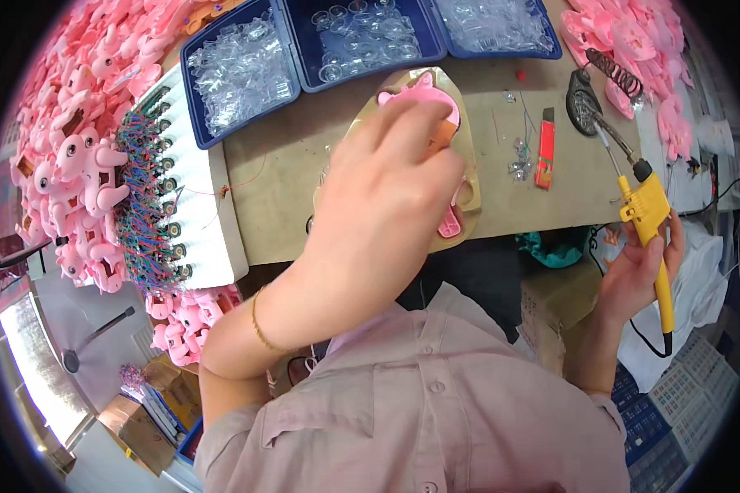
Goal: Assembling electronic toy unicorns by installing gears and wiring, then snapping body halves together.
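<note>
My left hand [386,197] bends over a pink plastic toy shell [438,92], its fingers curled down and their tips hidden. Whatever they pinch cannot be made out; a bit of orange shows beside them. The shell lies in a beige moulded holder [466,123] on the table. Off to the right, my right hand [633,275] is closed round the handle of a yellow soldering iron [648,205]. Its metal tip points up and away from me, towards the black iron stand [582,103].
Blue bins [294,90] of clear plastic parts line the back. At left, wired small round parts [152,189] lie on a white board [210,189], beside heaped pink toy animals [82,164]. A red cutter knife [545,152] and tiny clear pieces [520,168] lie right of the holder.
</note>
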Motion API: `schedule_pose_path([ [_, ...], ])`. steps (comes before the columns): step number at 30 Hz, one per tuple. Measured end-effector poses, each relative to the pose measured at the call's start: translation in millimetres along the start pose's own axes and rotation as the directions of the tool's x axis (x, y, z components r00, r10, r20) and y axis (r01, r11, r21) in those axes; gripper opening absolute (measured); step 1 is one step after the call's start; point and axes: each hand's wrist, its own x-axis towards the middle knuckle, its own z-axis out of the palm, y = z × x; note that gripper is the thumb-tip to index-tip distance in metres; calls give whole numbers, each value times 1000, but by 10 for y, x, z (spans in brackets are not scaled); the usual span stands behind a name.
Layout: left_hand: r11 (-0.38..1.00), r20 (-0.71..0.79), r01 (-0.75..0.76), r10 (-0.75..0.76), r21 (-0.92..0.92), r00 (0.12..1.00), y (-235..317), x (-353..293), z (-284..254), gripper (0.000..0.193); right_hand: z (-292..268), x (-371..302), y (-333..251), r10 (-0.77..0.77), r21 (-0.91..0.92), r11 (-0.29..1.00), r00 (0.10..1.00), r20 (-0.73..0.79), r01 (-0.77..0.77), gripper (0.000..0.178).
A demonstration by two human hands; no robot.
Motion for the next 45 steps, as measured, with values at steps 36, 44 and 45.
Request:
schedule_pose_path([
  [36,881,277,428,-367,-204,888,-195,-179,38,14,377,-267,-384,292,225,710,569,769,-668,61],
  [44,880,270,422,-361,-218,893,-194,-169,38,14,671,-400,-79,-356,275,932,739,573,235,57],
  [45,883,258,412,-354,-224,899,-199,-170,41,14,661,-386,-110,-355,276,932,737,575,234,57],
])
